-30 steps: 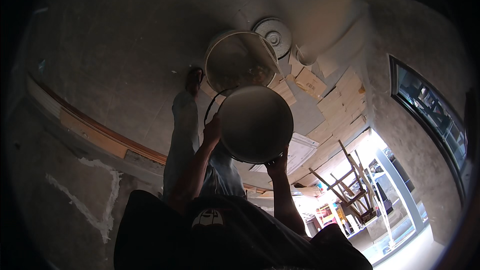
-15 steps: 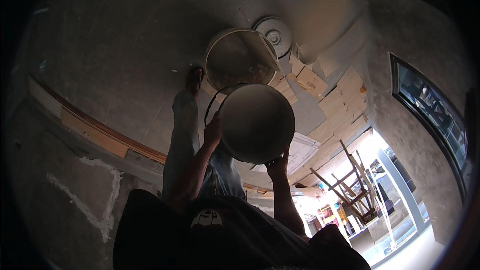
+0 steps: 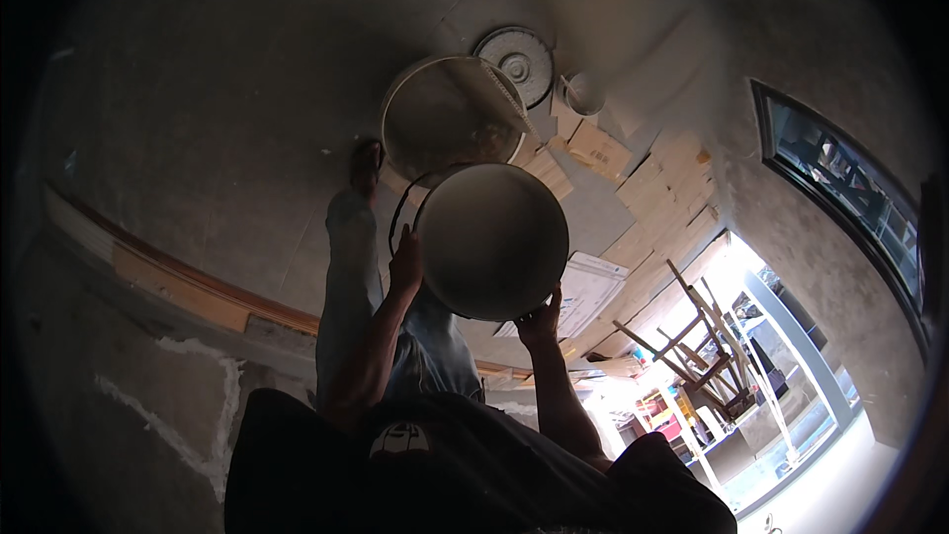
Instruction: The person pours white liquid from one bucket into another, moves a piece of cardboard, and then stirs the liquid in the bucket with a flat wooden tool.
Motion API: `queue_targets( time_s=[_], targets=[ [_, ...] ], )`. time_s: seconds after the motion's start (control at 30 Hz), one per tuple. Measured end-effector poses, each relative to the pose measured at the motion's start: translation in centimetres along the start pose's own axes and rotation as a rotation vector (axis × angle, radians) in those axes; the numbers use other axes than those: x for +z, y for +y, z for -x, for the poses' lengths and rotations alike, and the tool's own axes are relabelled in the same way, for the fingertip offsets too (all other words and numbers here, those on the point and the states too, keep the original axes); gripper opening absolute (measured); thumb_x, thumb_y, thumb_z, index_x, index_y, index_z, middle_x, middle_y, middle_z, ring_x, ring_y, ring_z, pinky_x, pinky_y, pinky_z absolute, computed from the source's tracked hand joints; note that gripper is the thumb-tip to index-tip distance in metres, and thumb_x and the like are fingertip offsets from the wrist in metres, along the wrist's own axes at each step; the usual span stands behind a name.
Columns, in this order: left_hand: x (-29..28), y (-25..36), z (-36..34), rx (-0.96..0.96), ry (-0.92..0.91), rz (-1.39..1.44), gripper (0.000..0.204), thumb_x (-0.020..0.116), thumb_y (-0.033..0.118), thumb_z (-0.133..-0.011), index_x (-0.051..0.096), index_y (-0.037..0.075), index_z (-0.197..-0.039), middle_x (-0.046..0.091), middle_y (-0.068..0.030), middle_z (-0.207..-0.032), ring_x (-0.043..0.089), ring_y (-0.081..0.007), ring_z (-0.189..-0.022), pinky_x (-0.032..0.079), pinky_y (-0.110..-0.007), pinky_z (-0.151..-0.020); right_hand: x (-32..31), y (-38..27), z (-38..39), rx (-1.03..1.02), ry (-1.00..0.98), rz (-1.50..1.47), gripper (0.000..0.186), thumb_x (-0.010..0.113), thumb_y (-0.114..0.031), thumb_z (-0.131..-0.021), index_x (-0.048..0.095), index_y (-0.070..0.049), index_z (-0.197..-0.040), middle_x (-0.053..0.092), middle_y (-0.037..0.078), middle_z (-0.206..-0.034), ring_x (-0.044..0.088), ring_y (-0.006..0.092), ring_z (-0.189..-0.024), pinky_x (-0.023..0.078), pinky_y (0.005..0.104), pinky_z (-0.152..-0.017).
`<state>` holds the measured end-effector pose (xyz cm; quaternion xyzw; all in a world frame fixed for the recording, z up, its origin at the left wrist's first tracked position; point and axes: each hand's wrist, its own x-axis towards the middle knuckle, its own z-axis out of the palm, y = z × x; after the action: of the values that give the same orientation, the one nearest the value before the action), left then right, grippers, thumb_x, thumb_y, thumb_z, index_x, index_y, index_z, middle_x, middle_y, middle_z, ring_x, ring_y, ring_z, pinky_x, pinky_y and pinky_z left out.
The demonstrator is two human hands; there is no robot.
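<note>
Between my two hands is a round bucket (image 3: pixel 492 242), its wide grey circle facing me and a thin dark handle looped at its left. My left hand (image 3: pixel 405 262) grips the bucket's left side. Low on its right side, my right hand (image 3: pixel 539 318) holds the near edge, its fingers partly behind the bucket. Just beyond stands a large round tub (image 3: pixel 405 89), its near rim partly covered by the bucket. A pale ridged rod (image 3: pixel 507 94) leans in the tub. What lies at the bottom of the tub is too dark to make out.
Beyond the tub lies a round grey disc (image 3: pixel 514 64) with a small pail (image 3: pixel 585 94) beside it. Flattened cardboard (image 3: pixel 598 150) covers floor at right. A wooden stand (image 3: pixel 702 351) is by the bright doorway. My foot (image 3: pixel 366 166) is left of the tub.
The view has shifted slightly, so the tub, disc and bucket sit a little further left. Both hands keep their hold on the bucket, which stays near the tub's near rim.
</note>
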<state>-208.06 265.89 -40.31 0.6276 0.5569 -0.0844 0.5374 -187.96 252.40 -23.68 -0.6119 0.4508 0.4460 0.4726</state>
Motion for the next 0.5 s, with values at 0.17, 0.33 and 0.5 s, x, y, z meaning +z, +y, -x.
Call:
queue_targets(
  time_s=[0.17, 0.33, 0.5],
  targets=[
    [-1.3, 3.5, -0.1, -0.162, -0.159, 0.142, 0.048, 0.026, 0.04, -0.095, 0.049, 0.004, -0.116, 0.05, -0.0204, -0.126, 0.046, -0.0378, -0.119, 0.036, -0.045, -0.098, -1.1, -0.1, -0.2, -0.015, 0.037, -0.017, 0.09, 0.048, -0.07, -0.075, 0.039, -0.004, -0.135, 0.04, 0.014, -0.136, 0.038, 0.0281, -0.125, 0.029, 0.0452, -0.105],
    [-2.3, 3.2, 0.6, -0.296, -0.145, 0.263, 0.055, 0.022, 0.045, -0.097, 0.049, 0.005, -0.122, 0.051, -0.0198, -0.125, 0.047, -0.0379, -0.118, 0.036, -0.046, -0.097, -1.0, 0.7, -0.6, -0.009, 0.025, -0.04, 0.09, 0.055, -0.069, -0.071, 0.042, -0.005, -0.134, 0.043, 0.013, -0.134, 0.04, 0.029, -0.123, 0.031, 0.047, -0.104],
    [-1.9, 2.3, 0.8, -0.318, -0.128, 0.253, 0.057, 0.023, 0.048, -0.097, 0.049, 0.007, -0.125, 0.051, -0.0195, -0.126, 0.047, -0.0368, -0.117, 0.036, -0.045, -0.098, -1.2, 1.0, -0.7, 0.006, 0.019, -0.074, 0.091, 0.058, -0.069, -0.068, 0.045, -0.005, -0.131, 0.048, 0.013, -0.13, 0.044, 0.0293, -0.118, 0.033, 0.0468, -0.103]
  ],
)
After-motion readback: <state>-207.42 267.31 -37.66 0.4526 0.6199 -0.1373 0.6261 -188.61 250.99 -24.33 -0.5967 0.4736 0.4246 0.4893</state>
